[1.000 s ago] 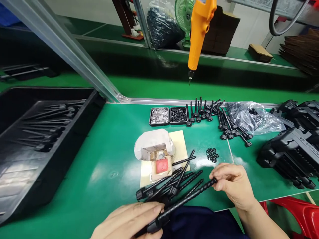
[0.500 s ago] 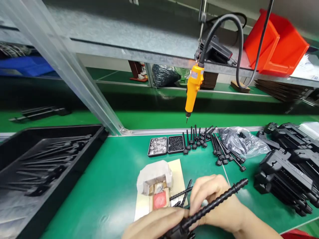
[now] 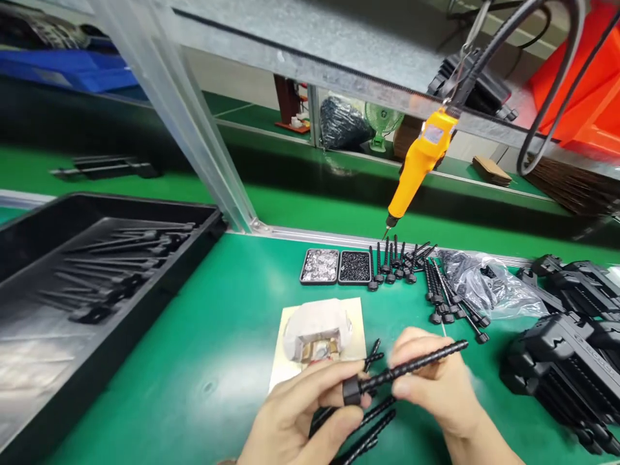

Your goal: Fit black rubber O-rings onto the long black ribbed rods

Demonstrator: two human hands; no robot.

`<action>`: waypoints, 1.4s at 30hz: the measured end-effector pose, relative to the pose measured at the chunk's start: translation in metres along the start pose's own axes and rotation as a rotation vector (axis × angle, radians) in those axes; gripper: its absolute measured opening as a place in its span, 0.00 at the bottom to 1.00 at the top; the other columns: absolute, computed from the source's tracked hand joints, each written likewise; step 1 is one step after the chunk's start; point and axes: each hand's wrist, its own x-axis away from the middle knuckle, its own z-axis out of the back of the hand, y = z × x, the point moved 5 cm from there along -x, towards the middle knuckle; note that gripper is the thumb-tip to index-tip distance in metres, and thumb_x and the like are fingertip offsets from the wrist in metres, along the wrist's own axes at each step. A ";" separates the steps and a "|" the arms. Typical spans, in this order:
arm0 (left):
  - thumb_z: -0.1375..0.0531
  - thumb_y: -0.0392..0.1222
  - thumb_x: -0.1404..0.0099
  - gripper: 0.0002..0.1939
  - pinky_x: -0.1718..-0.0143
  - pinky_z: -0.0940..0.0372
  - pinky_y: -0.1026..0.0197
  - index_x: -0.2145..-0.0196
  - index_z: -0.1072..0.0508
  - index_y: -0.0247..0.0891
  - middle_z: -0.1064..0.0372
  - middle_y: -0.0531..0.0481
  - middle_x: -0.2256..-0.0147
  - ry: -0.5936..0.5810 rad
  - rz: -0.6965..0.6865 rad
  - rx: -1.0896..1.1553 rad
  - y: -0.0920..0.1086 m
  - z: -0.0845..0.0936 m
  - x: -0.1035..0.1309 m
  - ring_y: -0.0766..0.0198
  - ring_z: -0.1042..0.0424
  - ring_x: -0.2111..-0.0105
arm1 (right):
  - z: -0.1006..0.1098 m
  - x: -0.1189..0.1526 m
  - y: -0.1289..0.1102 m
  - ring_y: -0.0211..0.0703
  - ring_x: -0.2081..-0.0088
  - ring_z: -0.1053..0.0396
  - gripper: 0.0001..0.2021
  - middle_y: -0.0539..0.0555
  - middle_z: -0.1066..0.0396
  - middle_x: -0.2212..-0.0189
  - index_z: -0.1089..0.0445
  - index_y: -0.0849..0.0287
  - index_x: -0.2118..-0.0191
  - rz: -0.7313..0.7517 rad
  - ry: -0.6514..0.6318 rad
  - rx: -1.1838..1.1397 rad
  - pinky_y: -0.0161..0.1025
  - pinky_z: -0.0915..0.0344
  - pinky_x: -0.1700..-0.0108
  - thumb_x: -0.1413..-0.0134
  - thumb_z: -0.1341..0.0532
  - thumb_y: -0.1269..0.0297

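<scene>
My left hand (image 3: 310, 407) grips the square head of a black threaded rod (image 3: 411, 367) between thumb and fingers. The rod slants up to the right, and my right hand (image 3: 433, 381) pinches around its shaft. More black rods (image 3: 371, 439) lie below and behind my hands, partly hidden by my left fingers. Just beyond my left hand, a white block-like fixture (image 3: 317, 323) with a hollow front sits on a cream board (image 3: 281, 368).
Small trays of clear pieces (image 3: 320, 266) and black pieces (image 3: 355, 267) stand near standing rods (image 3: 391, 265). An orange screwdriver (image 3: 419, 161) hangs above. A black bin (image 3: 194, 258) is left; black cases (image 3: 562, 374) and a plastic bag (image 3: 489, 284) are right.
The view has shifted, and the screwdriver now hangs at a stronger tilt. My left hand has come up into fuller view with the rod's head between its fingers.
</scene>
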 end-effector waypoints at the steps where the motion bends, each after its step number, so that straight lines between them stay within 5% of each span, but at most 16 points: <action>1: 0.40 0.46 0.29 0.14 0.66 0.21 0.66 0.46 0.27 0.50 0.18 0.50 0.65 -0.013 0.015 0.053 0.002 -0.002 -0.002 0.62 0.18 0.71 | 0.001 0.001 -0.002 0.36 0.73 0.30 0.09 0.53 0.27 0.73 0.18 0.52 0.64 0.025 0.019 0.036 0.30 0.31 0.72 0.55 0.24 0.63; 9: 0.39 0.46 0.29 0.14 0.70 0.22 0.69 0.47 0.25 0.47 0.18 0.52 0.70 -0.019 0.060 0.158 0.009 -0.008 -0.006 0.65 0.19 0.75 | -0.023 0.007 -0.008 0.36 0.72 0.27 0.07 0.51 0.23 0.71 0.18 0.49 0.62 0.120 -0.057 0.283 0.29 0.29 0.69 0.48 0.27 0.59; 15: 0.38 0.42 0.30 0.08 0.68 0.22 0.68 0.55 0.20 0.44 0.17 0.49 0.67 0.189 -0.117 -0.113 0.020 0.003 -0.006 0.63 0.17 0.71 | -0.027 0.022 -0.013 0.43 0.65 0.24 0.25 0.55 0.23 0.64 0.26 0.47 0.45 0.408 -0.081 0.562 0.38 0.25 0.64 0.44 0.36 0.81; 21: 0.33 0.39 0.35 0.15 0.68 0.20 0.63 0.50 0.22 0.42 0.18 0.47 0.68 0.105 -0.172 -0.220 0.024 0.004 -0.009 0.58 0.18 0.70 | -0.036 0.038 -0.011 0.50 0.65 0.23 0.23 0.59 0.22 0.66 0.34 0.53 0.37 0.648 -0.053 0.790 0.44 0.24 0.69 0.35 0.42 0.73; 28: 0.42 0.34 0.30 0.14 0.60 0.23 0.64 0.47 0.27 0.35 0.20 0.43 0.62 -0.015 -0.209 -0.268 0.031 0.001 -0.008 0.60 0.19 0.64 | -0.026 0.021 -0.018 0.42 0.65 0.24 0.14 0.57 0.25 0.62 0.25 0.47 0.46 0.362 -0.047 0.513 0.38 0.24 0.63 0.34 0.39 0.65; 32: 0.47 0.32 0.28 0.15 0.61 0.25 0.63 0.46 0.30 0.34 0.24 0.42 0.63 -0.142 -0.218 -0.235 0.032 -0.004 -0.008 0.60 0.23 0.63 | -0.028 0.011 -0.001 0.39 0.69 0.25 0.21 0.53 0.25 0.68 0.21 0.49 0.53 0.050 -0.116 0.247 0.32 0.25 0.66 0.53 0.26 0.51; 37: 0.48 0.29 0.28 0.14 0.63 0.27 0.63 0.48 0.30 0.31 0.28 0.43 0.65 -0.216 -0.169 -0.227 0.024 -0.010 -0.003 0.61 0.27 0.66 | -0.030 0.013 0.017 0.32 0.72 0.25 0.17 0.48 0.24 0.72 0.22 0.53 0.60 -0.238 -0.094 0.005 0.22 0.28 0.67 0.57 0.22 0.62; 42: 0.48 0.28 0.28 0.11 0.65 0.30 0.64 0.50 0.30 0.30 0.31 0.45 0.67 -0.204 -0.137 -0.206 0.018 -0.012 -0.004 0.64 0.31 0.69 | -0.026 0.020 0.015 0.32 0.71 0.26 0.12 0.49 0.25 0.70 0.25 0.55 0.56 -0.178 -0.122 0.087 0.23 0.28 0.65 0.46 0.29 0.68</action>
